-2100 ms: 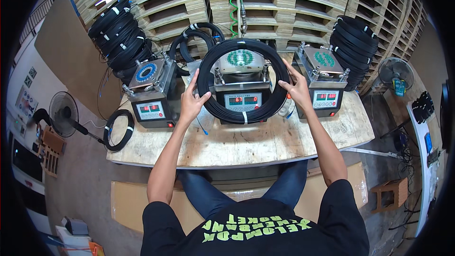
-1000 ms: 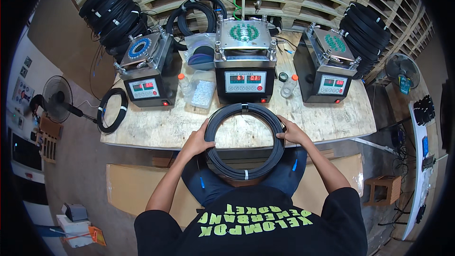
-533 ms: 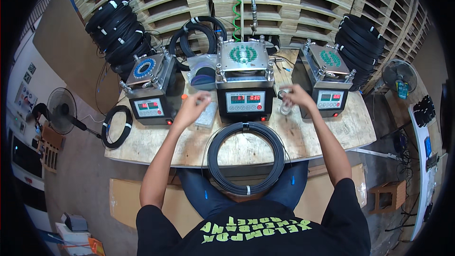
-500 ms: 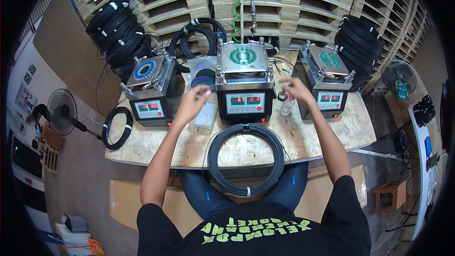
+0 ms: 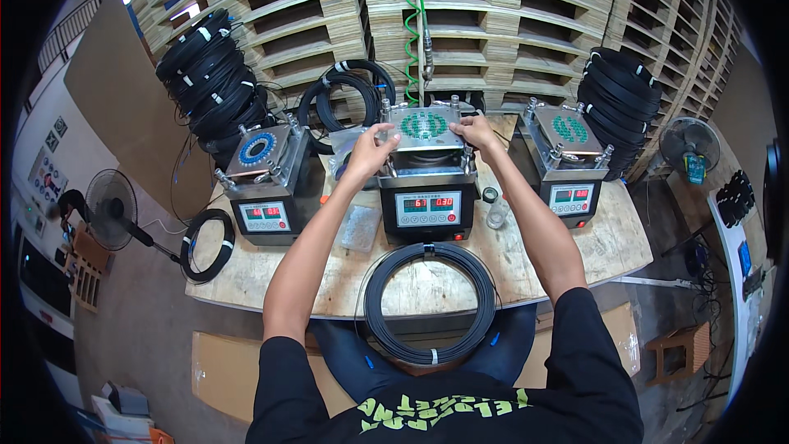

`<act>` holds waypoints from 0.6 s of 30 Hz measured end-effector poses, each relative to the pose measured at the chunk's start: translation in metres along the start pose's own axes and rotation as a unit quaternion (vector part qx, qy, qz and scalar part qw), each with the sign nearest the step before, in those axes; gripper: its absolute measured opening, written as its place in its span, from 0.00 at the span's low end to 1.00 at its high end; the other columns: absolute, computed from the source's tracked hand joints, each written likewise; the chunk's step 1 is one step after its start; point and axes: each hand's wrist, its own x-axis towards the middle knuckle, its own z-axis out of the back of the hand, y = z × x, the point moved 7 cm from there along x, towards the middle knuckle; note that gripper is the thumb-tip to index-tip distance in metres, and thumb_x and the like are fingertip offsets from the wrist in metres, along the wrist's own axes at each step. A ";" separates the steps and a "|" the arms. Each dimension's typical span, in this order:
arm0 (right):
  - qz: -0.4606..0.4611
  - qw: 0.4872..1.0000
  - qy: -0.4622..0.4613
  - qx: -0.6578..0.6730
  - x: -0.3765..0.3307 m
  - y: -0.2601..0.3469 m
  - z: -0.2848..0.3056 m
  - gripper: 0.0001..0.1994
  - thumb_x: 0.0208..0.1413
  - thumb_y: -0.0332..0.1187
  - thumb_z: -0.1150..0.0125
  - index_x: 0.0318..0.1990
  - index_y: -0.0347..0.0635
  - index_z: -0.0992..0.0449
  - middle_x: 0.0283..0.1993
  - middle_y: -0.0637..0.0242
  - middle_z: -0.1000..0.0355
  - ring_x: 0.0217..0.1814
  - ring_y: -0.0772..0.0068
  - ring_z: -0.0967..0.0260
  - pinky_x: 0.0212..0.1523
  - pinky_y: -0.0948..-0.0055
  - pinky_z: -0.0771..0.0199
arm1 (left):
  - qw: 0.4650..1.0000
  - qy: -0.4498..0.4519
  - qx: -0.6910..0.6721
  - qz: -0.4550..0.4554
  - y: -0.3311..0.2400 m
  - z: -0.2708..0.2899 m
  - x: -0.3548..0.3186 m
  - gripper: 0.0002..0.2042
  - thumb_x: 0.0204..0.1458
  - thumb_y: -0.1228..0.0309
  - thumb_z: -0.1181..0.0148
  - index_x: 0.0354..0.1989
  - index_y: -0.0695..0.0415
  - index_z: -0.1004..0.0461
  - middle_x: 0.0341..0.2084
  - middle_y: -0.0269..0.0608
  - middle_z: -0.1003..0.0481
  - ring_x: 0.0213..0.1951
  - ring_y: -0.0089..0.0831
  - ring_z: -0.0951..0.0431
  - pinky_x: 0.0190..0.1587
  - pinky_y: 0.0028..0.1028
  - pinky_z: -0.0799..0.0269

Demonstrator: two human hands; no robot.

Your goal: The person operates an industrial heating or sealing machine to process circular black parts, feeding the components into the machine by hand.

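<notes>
The middle tabletop machine (image 5: 427, 222) has a square metal top plate (image 5: 408, 138) with rings of small green pieces (image 5: 424, 125) on it. My left hand (image 5: 371, 150) holds the plate's left edge, thumb toward the front. At its right edge, my right hand (image 5: 478, 131) grips with thumb and fingers. What lies under the plate is mostly hidden. Directly in front, a coil of black cable (image 5: 374, 296) hangs partly over the table edge, above my lap. A small clear jar (image 5: 496, 215) and a clear box of small pieces (image 5: 360, 228) flank the machine.
A similar machine (image 5: 267, 218) with a ring of blue pieces stands left; another (image 5: 573, 197) with green pieces stands right. Black coils are stacked at the back left (image 5: 215, 94) and back right (image 5: 616, 107). A green spiral air hose (image 5: 411, 16) hangs before wooden pallets (image 5: 526, 25).
Both hands have moved inward from beside the middle machine onto the edges of its top plate. The view has tilted up slightly, and the machines' red displays read differently.
</notes>
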 end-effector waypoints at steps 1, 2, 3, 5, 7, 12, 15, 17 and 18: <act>0.012 0.999 -0.006 0.042 -0.002 0.004 -0.001 0.13 0.54 0.40 0.31 0.36 0.37 0.20 0.23 0.73 0.28 0.21 0.82 0.38 0.20 0.74 0.44 | 1.000 0.000 -0.027 0.000 0.000 0.004 -0.001 0.25 0.53 0.56 0.36 0.56 0.58 0.27 0.25 0.38 0.22 0.25 0.23 0.27 0.30 0.28 0.32; 0.023 0.996 -0.013 0.083 -0.004 0.008 0.000 0.12 0.54 0.38 0.31 0.35 0.36 0.20 0.23 0.73 0.28 0.21 0.82 0.38 0.20 0.75 0.44 | 0.999 0.001 -0.055 0.000 -0.001 0.007 -0.001 0.26 0.51 0.57 0.33 0.56 0.58 0.27 0.24 0.36 0.23 0.24 0.21 0.29 0.28 0.27 0.33; 0.013 0.996 -0.014 0.091 -0.003 0.011 0.004 0.11 0.55 0.36 0.32 0.34 0.36 0.21 0.24 0.71 0.27 0.21 0.82 0.38 0.21 0.76 0.44 | 0.998 0.001 -0.055 0.001 -0.003 0.008 0.001 0.26 0.51 0.57 0.33 0.56 0.58 0.27 0.24 0.36 0.23 0.24 0.21 0.29 0.28 0.27 0.33; 0.010 0.990 -0.024 0.141 -0.011 0.021 0.007 0.07 0.54 0.33 0.33 0.30 0.39 0.22 0.20 0.73 0.31 0.17 0.83 0.43 0.19 0.77 0.47 | 0.998 0.035 -0.047 0.019 -0.006 0.008 0.002 0.27 0.48 0.58 0.30 0.56 0.57 0.26 0.26 0.35 0.22 0.26 0.20 0.27 0.30 0.25 0.32; 0.001 0.985 -0.012 0.170 -0.017 0.031 0.008 0.07 0.53 0.31 0.34 0.27 0.41 0.23 0.18 0.74 0.33 0.15 0.83 0.44 0.18 0.77 0.48 | 0.997 0.055 -0.047 0.010 -0.010 0.006 0.001 0.28 0.47 0.58 0.29 0.56 0.56 0.25 0.27 0.37 0.21 0.27 0.22 0.25 0.32 0.26 0.30; -0.009 0.973 -0.035 0.226 -0.032 0.050 0.006 0.10 0.50 0.29 0.37 0.20 0.43 0.29 0.15 0.73 0.36 0.12 0.81 0.43 0.14 0.79 0.46 | 0.996 0.048 0.063 -0.047 -0.015 -0.003 0.007 0.22 0.45 0.62 0.28 0.49 0.56 0.22 0.32 0.49 0.19 0.33 0.39 0.19 0.40 0.32 0.26; 0.009 0.979 -0.001 0.204 -0.036 0.062 0.001 0.09 0.50 0.30 0.35 0.23 0.41 0.28 0.17 0.69 0.32 0.13 0.80 0.37 0.13 0.81 0.44 | 0.970 -0.007 0.197 -0.140 -0.043 -0.001 0.002 0.12 0.44 0.69 0.33 0.35 0.64 0.22 0.35 0.64 0.23 0.42 0.58 0.23 0.44 0.45 0.27; 0.024 0.981 0.012 0.192 -0.040 0.074 -0.008 0.10 0.50 0.32 0.35 0.23 0.40 0.28 0.19 0.65 0.28 0.16 0.81 0.34 0.15 0.82 0.42 | 0.961 -0.015 0.215 -0.171 -0.040 -0.002 0.004 0.10 0.44 0.73 0.35 0.33 0.66 0.23 0.32 0.65 0.23 0.40 0.59 0.23 0.43 0.47 0.27; 0.025 0.981 0.015 0.192 -0.041 0.080 -0.013 0.10 0.50 0.32 0.35 0.23 0.40 0.28 0.19 0.65 0.28 0.16 0.81 0.34 0.15 0.82 0.42 | 0.951 -0.022 0.233 -0.203 -0.041 -0.003 0.005 0.08 0.43 0.76 0.38 0.30 0.69 0.23 0.29 0.65 0.24 0.39 0.60 0.22 0.42 0.49 0.27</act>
